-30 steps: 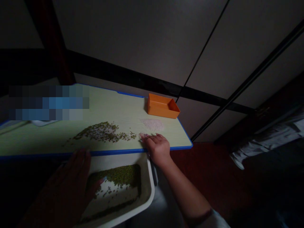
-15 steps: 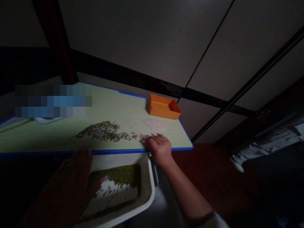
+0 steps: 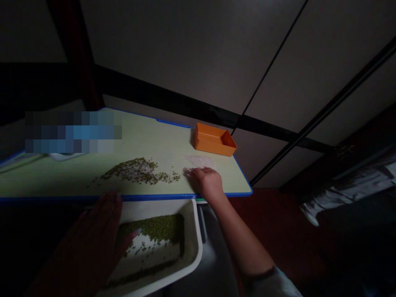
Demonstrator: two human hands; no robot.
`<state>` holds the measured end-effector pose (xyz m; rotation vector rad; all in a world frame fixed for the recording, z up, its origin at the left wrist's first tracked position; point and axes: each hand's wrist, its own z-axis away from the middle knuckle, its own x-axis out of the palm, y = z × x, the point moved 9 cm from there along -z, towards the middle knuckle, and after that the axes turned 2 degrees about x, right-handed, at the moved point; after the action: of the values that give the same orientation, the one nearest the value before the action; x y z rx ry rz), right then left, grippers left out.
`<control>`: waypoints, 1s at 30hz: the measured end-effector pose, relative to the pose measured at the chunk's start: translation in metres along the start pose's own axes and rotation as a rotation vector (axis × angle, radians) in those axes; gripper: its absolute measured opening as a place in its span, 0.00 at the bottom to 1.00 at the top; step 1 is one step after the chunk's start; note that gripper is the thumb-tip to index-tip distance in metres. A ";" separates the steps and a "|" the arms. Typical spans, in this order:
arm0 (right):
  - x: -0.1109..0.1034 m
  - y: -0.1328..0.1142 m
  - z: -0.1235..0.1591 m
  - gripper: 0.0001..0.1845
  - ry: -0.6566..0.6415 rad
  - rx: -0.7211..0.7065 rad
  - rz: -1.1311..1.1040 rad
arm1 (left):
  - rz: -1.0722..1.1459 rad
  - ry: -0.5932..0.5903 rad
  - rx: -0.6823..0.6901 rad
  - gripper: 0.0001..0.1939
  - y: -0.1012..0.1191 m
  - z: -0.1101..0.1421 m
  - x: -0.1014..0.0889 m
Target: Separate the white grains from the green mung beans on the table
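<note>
My right hand (image 3: 208,181) rests on the pale table top (image 3: 161,144) with its fingers curled together. Its fingertips touch the near edge of a small pile of white grains, like rice (image 3: 198,160); anything pinched in them is too small to make out. Left of it lies a heap of green beans mixed with white grains (image 3: 133,170). Below the table edge, a white tray (image 3: 193,255) holds loose green beans (image 3: 163,227). My left hand (image 3: 95,231), in deep shadow, lies over the tray's left side, fingers stretched and thumb apart.
An orange box (image 3: 213,146) stands behind the white grains, near the table's far right corner. A blurred-out patch covers the table's left end, with a white object (image 3: 66,157) below it. Cabinet panels rise behind. At right, a person's leg and shoe (image 3: 311,214) show.
My right hand has moved slightly up the table, its fingertips closer to the white grains. The view has shifted a little; my left hand stays over the tray.
</note>
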<state>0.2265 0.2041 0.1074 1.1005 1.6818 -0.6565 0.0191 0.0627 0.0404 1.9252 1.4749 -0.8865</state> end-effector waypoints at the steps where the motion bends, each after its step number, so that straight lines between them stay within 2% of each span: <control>1: 0.001 0.002 -0.004 0.15 -0.024 0.016 0.013 | 0.004 -0.012 -0.006 0.41 -0.001 0.000 0.002; 9: -0.005 0.019 -0.034 0.19 -0.133 0.144 0.033 | -0.016 -0.014 0.011 0.42 0.000 -0.001 0.001; 13: -0.015 0.029 -0.038 0.18 -0.094 0.210 -0.061 | -0.063 0.008 0.009 0.42 0.001 -0.004 -0.003; 16: -0.017 0.027 -0.037 0.15 -0.067 0.196 -0.175 | -0.091 0.003 0.042 0.42 0.005 -0.007 -0.007; 21: -0.006 0.016 -0.047 0.13 -0.102 0.105 -0.336 | -0.108 0.024 0.061 0.42 0.007 -0.008 -0.011; 30: 0.009 0.048 -0.064 0.11 -0.032 0.250 -0.328 | -0.084 -0.019 0.030 0.43 0.004 -0.008 -0.006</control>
<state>0.2406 0.2813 0.1263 0.9835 1.8047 -1.1121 0.0234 0.0639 0.0502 1.8829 1.5489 -0.9670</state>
